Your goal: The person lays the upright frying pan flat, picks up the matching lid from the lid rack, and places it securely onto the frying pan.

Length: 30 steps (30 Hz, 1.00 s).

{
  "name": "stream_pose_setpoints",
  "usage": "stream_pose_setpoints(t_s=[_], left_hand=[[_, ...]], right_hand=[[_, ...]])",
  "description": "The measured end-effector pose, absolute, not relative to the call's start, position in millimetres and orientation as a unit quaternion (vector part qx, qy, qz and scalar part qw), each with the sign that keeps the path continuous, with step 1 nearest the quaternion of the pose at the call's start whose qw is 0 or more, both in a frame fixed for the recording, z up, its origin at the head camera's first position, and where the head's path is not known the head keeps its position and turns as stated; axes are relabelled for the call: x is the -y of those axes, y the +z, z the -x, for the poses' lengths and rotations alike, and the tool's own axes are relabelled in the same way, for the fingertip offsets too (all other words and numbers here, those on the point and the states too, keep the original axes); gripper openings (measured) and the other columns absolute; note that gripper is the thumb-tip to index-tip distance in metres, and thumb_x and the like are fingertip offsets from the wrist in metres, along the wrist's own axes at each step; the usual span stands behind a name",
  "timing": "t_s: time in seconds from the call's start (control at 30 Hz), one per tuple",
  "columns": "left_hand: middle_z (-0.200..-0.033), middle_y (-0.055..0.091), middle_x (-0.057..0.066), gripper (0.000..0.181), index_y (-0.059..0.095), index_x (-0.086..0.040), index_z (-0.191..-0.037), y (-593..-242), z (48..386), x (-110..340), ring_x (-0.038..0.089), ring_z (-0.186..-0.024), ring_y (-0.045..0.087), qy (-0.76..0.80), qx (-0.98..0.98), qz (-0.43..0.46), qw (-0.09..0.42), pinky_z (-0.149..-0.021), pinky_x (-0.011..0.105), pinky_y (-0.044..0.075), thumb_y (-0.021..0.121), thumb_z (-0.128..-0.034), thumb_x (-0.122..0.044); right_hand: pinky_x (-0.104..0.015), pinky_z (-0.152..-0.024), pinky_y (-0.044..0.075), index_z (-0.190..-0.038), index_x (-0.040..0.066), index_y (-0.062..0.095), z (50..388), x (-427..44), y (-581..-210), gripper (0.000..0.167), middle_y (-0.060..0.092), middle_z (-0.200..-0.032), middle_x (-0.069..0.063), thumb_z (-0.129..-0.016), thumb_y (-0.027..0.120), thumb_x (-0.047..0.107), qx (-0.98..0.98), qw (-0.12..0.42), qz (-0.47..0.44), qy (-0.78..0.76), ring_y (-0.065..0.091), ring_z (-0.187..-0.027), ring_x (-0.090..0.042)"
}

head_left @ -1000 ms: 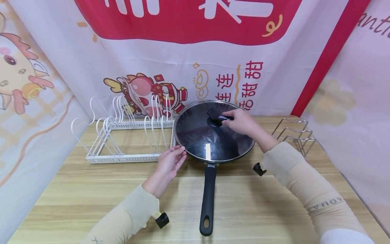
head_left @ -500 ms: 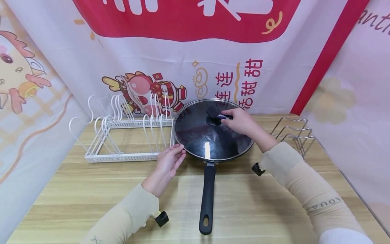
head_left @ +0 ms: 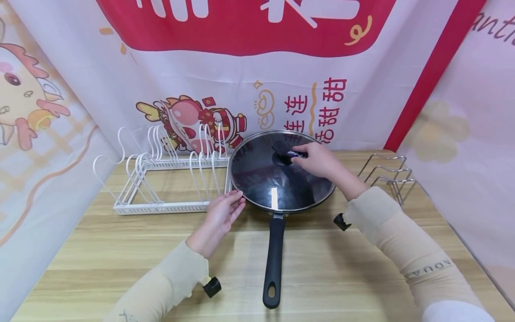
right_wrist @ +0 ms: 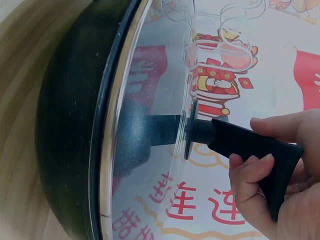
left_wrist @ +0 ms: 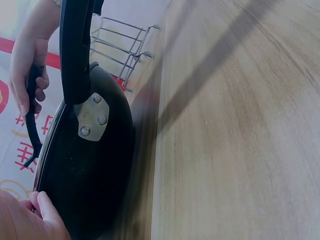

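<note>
A black wok with a long black handle sits on the table, its handle pointing toward me. On top of it lies a round glass lid with a metal rim. My right hand grips the lid's black knob handle, thumb and fingers curled round it. At the lid's near left edge, my left hand pinches the rim between thumb and fingers; the left wrist view has these fingertips right at the seam of lid and wok. What lies inside the wok is hidden.
To the left stands a white rack with upright loops, close against the wok. A small metal wire rack stands at the right. Behind the wooden table hangs a printed cloth.
Both hands, the lid and the wok keep their places. Only a slight shift of the head view is visible.
</note>
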<state>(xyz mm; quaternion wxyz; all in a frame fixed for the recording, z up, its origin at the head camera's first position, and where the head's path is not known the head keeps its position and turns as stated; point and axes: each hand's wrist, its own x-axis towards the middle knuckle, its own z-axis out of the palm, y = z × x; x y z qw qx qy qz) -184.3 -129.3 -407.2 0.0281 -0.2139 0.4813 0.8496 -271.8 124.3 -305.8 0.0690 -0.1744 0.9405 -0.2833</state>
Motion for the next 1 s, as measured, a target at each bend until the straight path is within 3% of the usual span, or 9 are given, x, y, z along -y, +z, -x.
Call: stream_pose_setpoints(t_s=[0.17, 0.3, 0.5, 0.6, 0.8, 1.0], left_hand=[[-0.080, 0.067, 0.000, 0.009, 0.060, -0.003, -0.098, -406, 185, 129, 0.009, -0.073, 0.066, 0.846, -0.490, 0.210, 0.031, -0.099, 0.032, 0.053, 0.063, -0.0970, 0.005], [-0.081, 0.067, 0.001, 0.008, 0.060, -0.003, -0.100, -406, 185, 131, 0.009, -0.073, 0.065, 0.838, -0.502, 0.208, 0.040, -0.095, 0.029, 0.055, 0.062, -0.0974, 0.005], [-0.084, 0.066, 0.001, 0.009, 0.059, -0.002, -0.103, -404, 185, 137, 0.009, -0.077, 0.065, 0.828, -0.523, 0.194, 0.061, -0.098, 0.030, 0.053, 0.059, -0.0984, 0.006], [-0.086, 0.066, 0.001, 0.011, 0.059, -0.001, -0.106, -402, 186, 138, 0.010, -0.079, 0.065, 0.824, -0.529, 0.189, 0.068, -0.104, 0.033, 0.050, 0.058, -0.0984, 0.007], [-0.091, 0.067, 0.003, 0.018, 0.059, 0.003, -0.116, -400, 185, 141, 0.011, -0.083, 0.066, 0.821, -0.537, 0.178, 0.076, -0.106, 0.035, 0.048, 0.057, -0.0984, 0.008], [-0.094, 0.067, 0.004, 0.022, 0.057, 0.007, -0.121, -399, 180, 149, 0.012, -0.087, 0.067, 0.829, -0.531, 0.148, 0.095, -0.099, 0.028, 0.053, 0.053, -0.0996, 0.009]], right_hand=[[-0.039, -0.076, 0.047, -0.147, 0.003, 0.054, 271, -127, -304, 0.050, 0.054, -0.146, -0.022, -0.103, 0.063, 0.026, -0.940, 0.071, 0.174, -0.284, 0.059, -0.086, -0.030], [-0.040, -0.082, 0.047, -0.146, 0.002, 0.055, 270, -131, -305, 0.051, 0.054, -0.146, -0.022, -0.103, 0.064, 0.027, -0.939, 0.063, 0.183, -0.283, 0.057, -0.099, -0.030], [-0.036, -0.068, 0.044, -0.145, 0.000, 0.055, 264, -137, -307, 0.052, 0.063, -0.122, -0.023, -0.102, 0.066, 0.026, -0.934, 0.040, 0.202, -0.293, 0.051, -0.078, -0.028], [-0.035, -0.067, 0.044, -0.146, 0.001, 0.054, 261, -141, -309, 0.052, 0.062, -0.119, -0.022, -0.102, 0.066, 0.026, -0.933, 0.032, 0.199, -0.298, 0.050, -0.078, -0.027], [-0.038, -0.073, 0.046, -0.145, 0.001, 0.056, 257, -143, -312, 0.051, 0.061, -0.132, -0.025, -0.101, 0.067, 0.026, -0.933, 0.013, 0.196, -0.302, 0.052, -0.093, -0.031], [-0.037, -0.071, 0.045, -0.145, 0.003, 0.056, 253, -147, -313, 0.050, 0.064, -0.117, -0.022, -0.101, 0.068, 0.025, -0.931, 0.004, 0.198, -0.307, 0.052, -0.089, -0.030]])
